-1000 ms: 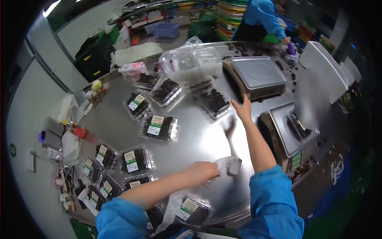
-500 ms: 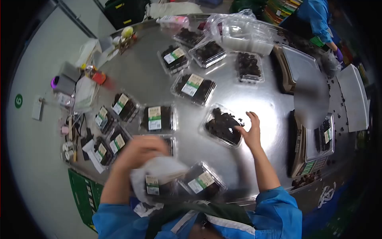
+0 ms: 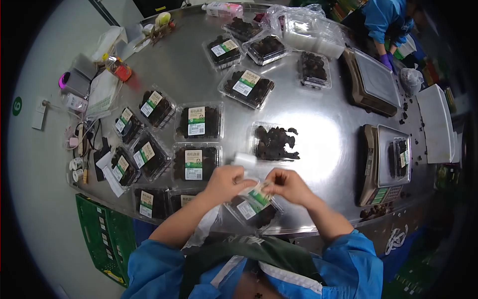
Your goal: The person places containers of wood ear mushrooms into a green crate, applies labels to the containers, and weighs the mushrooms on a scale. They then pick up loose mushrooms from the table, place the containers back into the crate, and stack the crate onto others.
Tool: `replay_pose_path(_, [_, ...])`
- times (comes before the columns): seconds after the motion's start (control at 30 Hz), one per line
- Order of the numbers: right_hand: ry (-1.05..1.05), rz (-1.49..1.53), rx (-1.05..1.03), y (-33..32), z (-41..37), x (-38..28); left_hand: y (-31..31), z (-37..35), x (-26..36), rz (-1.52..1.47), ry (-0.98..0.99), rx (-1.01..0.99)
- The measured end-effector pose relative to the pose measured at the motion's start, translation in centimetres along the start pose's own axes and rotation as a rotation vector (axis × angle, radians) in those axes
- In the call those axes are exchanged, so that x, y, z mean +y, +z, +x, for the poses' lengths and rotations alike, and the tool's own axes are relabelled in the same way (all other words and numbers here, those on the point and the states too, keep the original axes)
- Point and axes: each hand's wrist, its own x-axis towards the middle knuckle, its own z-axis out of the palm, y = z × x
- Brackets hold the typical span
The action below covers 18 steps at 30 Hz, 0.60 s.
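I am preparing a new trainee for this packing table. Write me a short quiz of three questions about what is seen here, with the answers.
1. Fill in: the left hand and the right hand hold a ______ between them, above the nearest box.
2. True or false: the box just beyond the hands has a label on its lid.
3. What lies on the nearer scale? A) a box of dark produce B) a bottle C) a glove

Key: 1 label; 2 false; 3 A.
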Motion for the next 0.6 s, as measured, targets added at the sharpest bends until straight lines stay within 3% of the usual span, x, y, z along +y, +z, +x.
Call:
replay_pose_path(0.07, [0.029,0.095,0.133,-2.9,1.2,-2.6,-1.5,0.0,-0.6,-0.11,-0.086,-0.03])
replay_pose_path(0.13, [0.032,0.086,0.162,-7.8,3.1,-3.5,-3.1,-1.3,-2.7,-0.475,-0.115,0.037])
replay_pose_path(0.17, [0.034,-0.135,0.113,-9.5,4.8,-3.2,-3.8,-1.5,-2.6,-0.476,-0.115,0.041])
replay_pose_path(0.23, [0.029,-0.515,0.027,-10.7,8.0,-2.3,-5.4,-1.4,-1.2,-0.817,-0.025,0.173])
replay_pose_path(0.33, [-0.009,-0.939,-0.046,-10.0,12.6,1.6,-5.8,-0.7,0.4,-0.909,0.015,0.196])
replay_pose_path(0.37, [0.083,-1.058,-0.068,-9.4,13.3,1.0,-7.0,-0.2,1.0,-0.577,0.046,0.176])
replay_pose_path(0.4, [0.18,-1.172,-0.09,-8.9,13.7,0.2,-7.6,-0.3,0.7,-0.579,0.049,0.176])
replay_pose_path(0.43, [0.091,-1.28,-0.033,-9.3,14.1,-0.7,-8.3,-0.4,0.2,-0.448,0.137,0.173])
replay_pose_path(0.47, [-0.105,-1.323,0.115,-11.5,15.1,-0.2,-8.8,-0.3,-0.3,-0.315,0.229,0.171])
replay_pose_path(0.53, [-0.439,-1.207,0.642,-17.9,17.9,-0.4,-9.0,-0.5,-0.8,-0.447,0.201,0.248])
replay_pose_path(0.57, [-0.357,-1.121,1.025,-21.0,19.7,-0.1,-8.9,-1.2,-1.5,-0.692,0.118,0.214])
replay_pose_path(0.6, [-0.172,-1.019,1.23,-23.1,20.1,-1.0,-9.0,-1.5,-1.0,-0.728,0.025,0.118])
